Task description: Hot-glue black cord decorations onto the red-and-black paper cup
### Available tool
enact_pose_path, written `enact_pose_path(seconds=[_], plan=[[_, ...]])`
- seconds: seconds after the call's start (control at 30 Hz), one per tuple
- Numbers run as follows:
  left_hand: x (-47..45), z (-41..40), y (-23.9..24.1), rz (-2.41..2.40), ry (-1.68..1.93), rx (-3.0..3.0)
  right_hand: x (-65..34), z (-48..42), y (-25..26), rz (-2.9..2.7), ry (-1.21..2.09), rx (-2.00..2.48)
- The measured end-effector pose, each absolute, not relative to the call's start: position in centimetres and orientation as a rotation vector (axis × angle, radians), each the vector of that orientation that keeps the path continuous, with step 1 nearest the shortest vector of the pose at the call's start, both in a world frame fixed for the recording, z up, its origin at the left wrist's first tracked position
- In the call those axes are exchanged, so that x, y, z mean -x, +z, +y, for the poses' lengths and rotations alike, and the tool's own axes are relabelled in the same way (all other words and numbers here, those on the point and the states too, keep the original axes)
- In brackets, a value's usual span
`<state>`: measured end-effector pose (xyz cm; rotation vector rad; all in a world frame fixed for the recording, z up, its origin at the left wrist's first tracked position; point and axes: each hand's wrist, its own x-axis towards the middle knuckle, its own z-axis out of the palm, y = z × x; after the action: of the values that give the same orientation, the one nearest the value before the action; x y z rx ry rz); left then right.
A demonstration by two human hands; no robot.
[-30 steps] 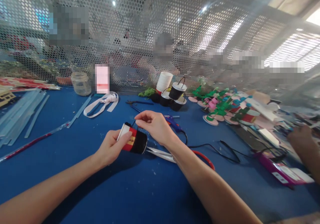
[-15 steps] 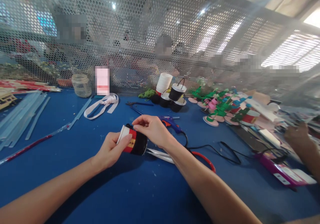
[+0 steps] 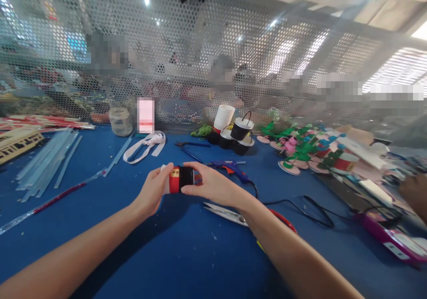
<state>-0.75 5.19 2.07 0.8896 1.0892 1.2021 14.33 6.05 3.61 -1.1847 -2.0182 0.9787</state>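
Observation:
Between my two hands a paper cup lies on its side in the air, red in the middle with a black wrapping round one end. My left hand is closed round its white end, thumb on top. Fingers of my right hand curl round the black end, thumb at the front. Scissors with red handles lie below my right wrist, partly hidden by the forearm. Just beyond that hand is a blue glue gun with a black cord. Pliers rest farther back.
Black-wrapped cups with handles stand by a stack of white cups. Left are glue sticks, a glass jar and white ribbon. Right are paper flowers, a purple power strip and another person's hand.
My right hand has shifted from pinching at the cup's upper side to wrapping round its black end. The cup has turned to lie more level. The view has shifted slightly.

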Motion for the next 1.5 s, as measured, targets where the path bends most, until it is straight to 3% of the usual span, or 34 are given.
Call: enact_pose_path(seconds=[0.3, 0.43, 0.6, 0.8, 0.9, 1.13, 1.27, 1.5], plan=[[1.1, 5.4, 3.0, 0.950, 0.800, -0.882, -14.8, 2.5, 1.2, -2.079, 0.495, 1.150], [1.3, 5.4, 2.9, 0.975, 0.705, -0.988, -15.1, 2.0, 0.8, -2.129, 0.479, 1.033], [1.9, 4.3, 1.7, 1.007, 0.676, -1.320, -15.9, 3.9, 2.4, -1.959, 0.771, 1.193], [1.2, 1.9, 0.8, 0.914, 0.519, -1.599, -13.8, 6.5, 2.3, -1.663, 1.673, 1.299], [0.9, 1.3, 0.7, 0.901, 0.497, -1.584, -12.0, 8.1, 2.1, -1.461, 1.881, 1.128], [1.0, 1.4, 0.0, 0.900, 0.573, -1.517, -9.9, 14.5, 4.4, -1.342, 1.561, 1.178], [1.1, 1.8, -0.6, 0.907, 0.637, -1.436, -9.2, 16.0, 4.5, -1.575, 1.230, 1.289], [0.8, 1.2, -1.0, 0.877, 0.588, -1.458, -3.6, 15.0, 2.8, -2.176, 0.987, 1.137]])
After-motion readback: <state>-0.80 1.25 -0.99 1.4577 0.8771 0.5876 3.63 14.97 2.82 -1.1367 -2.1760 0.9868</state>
